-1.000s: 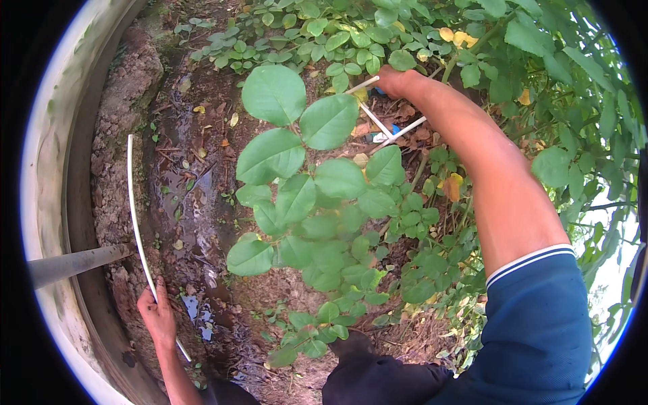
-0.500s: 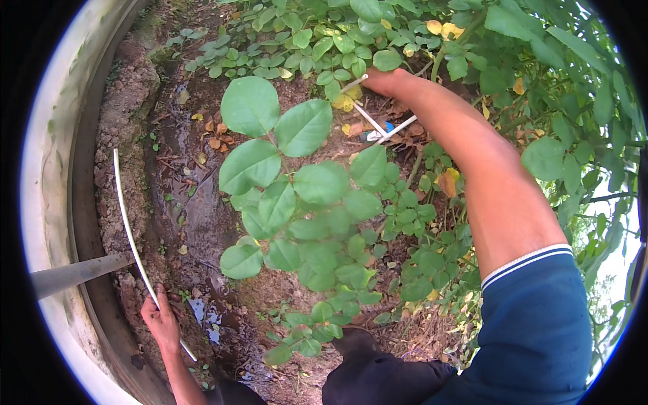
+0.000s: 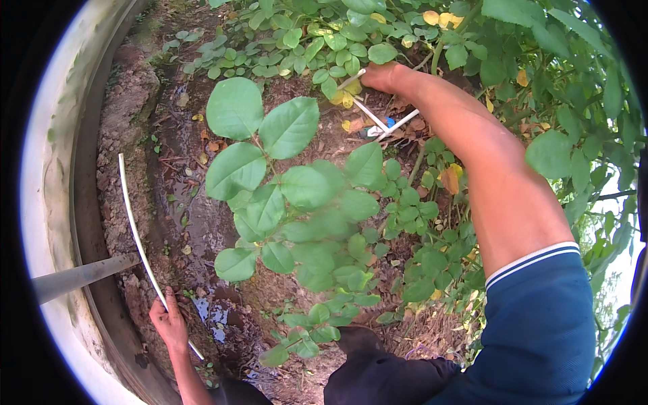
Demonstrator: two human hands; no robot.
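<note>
My left hand (image 3: 171, 322), low on the left, is closed around a thin, slightly bent white plastic tube (image 3: 134, 226). The tube stands up past the hand, and its short lower end pokes out below. My right arm reaches far forward into the bushes. Leaves cover the fingers of my right hand (image 3: 385, 75), so its grip is hidden. Right beside it is the end of a white stick (image 3: 351, 80). Two more white sticks (image 3: 399, 125) meet in a V on the soil under my forearm, next to a small blue and white scrap (image 3: 389, 123).
Rose-like leafy stems (image 3: 290, 182) rise between my arms. Dense foliage (image 3: 540, 81) fills the right side. A curved pale wall (image 3: 54, 169) borders the left, with a grey pole (image 3: 88, 275) crossing it. Wet, muddy ground (image 3: 196, 202) with small puddles lies between wall and plants.
My left hand and the tube have shifted slightly to the right within the view. The near leaves appear a little further left. My right hand stays at nearly the same spot.
</note>
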